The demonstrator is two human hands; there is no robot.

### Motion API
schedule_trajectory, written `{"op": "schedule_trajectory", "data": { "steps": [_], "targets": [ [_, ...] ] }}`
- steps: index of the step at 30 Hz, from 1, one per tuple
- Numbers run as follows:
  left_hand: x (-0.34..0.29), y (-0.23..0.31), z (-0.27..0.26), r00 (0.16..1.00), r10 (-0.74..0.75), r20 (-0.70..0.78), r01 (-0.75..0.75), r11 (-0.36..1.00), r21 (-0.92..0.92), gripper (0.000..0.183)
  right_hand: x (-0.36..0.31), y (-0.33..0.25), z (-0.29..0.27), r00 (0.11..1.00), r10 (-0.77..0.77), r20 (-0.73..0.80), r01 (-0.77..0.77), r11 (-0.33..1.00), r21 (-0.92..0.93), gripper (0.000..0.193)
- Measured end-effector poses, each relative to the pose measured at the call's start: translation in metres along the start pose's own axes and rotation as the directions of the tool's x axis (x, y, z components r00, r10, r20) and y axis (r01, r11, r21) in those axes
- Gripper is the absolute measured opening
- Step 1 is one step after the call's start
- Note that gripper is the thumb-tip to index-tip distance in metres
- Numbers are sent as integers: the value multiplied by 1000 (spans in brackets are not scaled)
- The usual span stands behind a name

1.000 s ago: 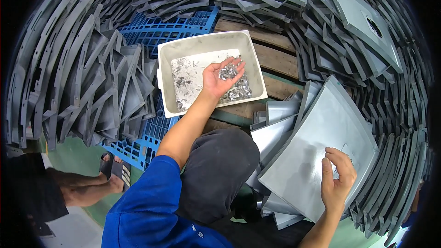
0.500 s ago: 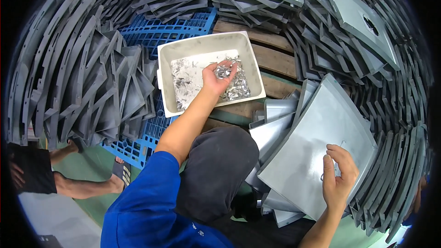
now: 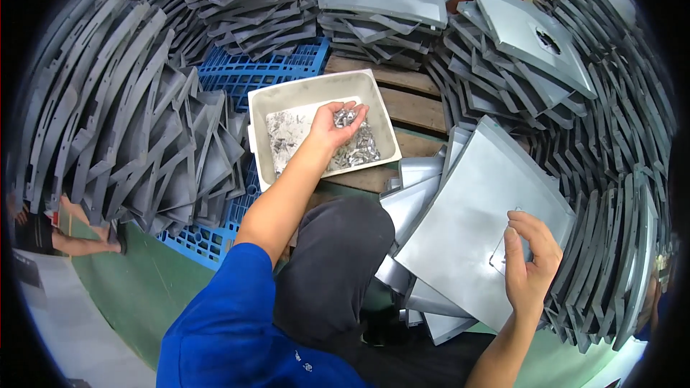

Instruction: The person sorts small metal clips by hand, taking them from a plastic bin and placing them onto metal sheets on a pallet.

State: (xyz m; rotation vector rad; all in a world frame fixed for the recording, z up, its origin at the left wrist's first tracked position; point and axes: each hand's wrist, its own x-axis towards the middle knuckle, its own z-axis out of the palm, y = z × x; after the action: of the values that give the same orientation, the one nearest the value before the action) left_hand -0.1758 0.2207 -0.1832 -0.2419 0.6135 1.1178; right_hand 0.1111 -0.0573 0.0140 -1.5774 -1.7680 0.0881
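My left hand (image 3: 334, 128) is cupped palm up inside a pale plastic bin (image 3: 382, 118). In its curled fingers lies a cluster of small shiny metal pieces (image 3: 346, 116). More loose metal pieces (image 3: 363, 149) are heaped beneath it, mostly on the bin's right side. Over a large grey sheet-metal panel (image 3: 449, 237) on my right, my right hand (image 3: 532, 266) is held with thumb and bent fingertips brought close together. Something tiny may be at those tips, too small to name. A small cutout in the panel shows just beside the thumb.
Stacked grey metal panels (image 3: 154, 122) rise on the left, with further stacks (image 3: 381, 0) behind the bin and along the right (image 3: 604, 259). Under the bin are a blue plastic pallet (image 3: 266, 65) and wooden slats (image 3: 410, 108). Other people's legs (image 3: 86, 244) show far left and at the back.
The view has shifted slightly, so the back stacks sit lower in it. The left hand stays cupped in the bin with its metal pieces; the right hand remains over the panel.
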Motion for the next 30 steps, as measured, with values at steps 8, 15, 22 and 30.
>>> {"op": "schedule_trajectory", "data": {
  "steps": [8,15,22,30],
  "targets": [
    [-103,-77,112,936,-105,337,62,989,137,24,-7,-8,-23,987,-33,-155,36,999,17,18],
    [-155,-177,141,904,-264,337,219,961,166,24,-9,-13,-37,969,-25,-247,47,995,87,14],
    [-162,-233,121,827,-449,337,390,891,231,23,-21,28,-29,898,422,-125,-344,851,397,19],
    [-165,-245,99,775,-561,293,472,821,321,20,-29,79,9,807,566,165,-563,656,502,55]
  ]
}}
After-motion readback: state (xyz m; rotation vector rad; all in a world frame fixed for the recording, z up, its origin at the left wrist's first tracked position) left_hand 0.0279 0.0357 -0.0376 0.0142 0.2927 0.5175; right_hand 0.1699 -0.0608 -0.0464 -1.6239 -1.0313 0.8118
